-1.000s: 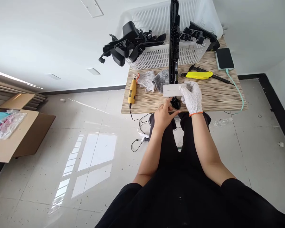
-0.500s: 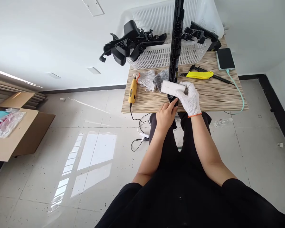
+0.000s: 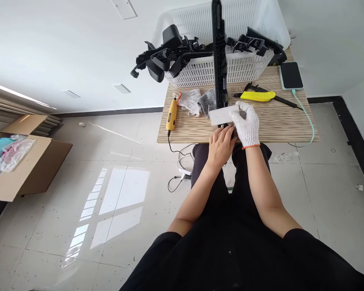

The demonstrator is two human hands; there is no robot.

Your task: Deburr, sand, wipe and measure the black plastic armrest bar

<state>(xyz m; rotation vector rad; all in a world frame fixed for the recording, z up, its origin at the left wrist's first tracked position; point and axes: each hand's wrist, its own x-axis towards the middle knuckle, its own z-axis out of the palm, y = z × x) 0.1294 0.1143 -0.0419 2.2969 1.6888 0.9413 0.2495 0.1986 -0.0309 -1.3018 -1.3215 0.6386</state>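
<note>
A long black plastic part (image 3: 219, 60) stands upright on the striped wooden table (image 3: 276, 121), its foot at the front edge. My bare left hand (image 3: 221, 146) grips the foot of that part. My right hand (image 3: 246, 124), in a white knit glove, holds a white flat block (image 3: 221, 115) crosswise against the lower end of the part.
A white slotted basket (image 3: 239, 66) with several black plastic parts stands at the back. Loose gloves (image 3: 197, 101), a yellow rotary tool (image 3: 171, 115), a yellow-handled knife (image 3: 257, 96), a caliper and a charging phone (image 3: 291, 75) lie on the table. Cardboard boxes (image 3: 24, 165) sit at left.
My left hand has moved up from the table edge and closed on the part's foot. The white block has shifted slightly along the part, which has tilted back and forth.
</note>
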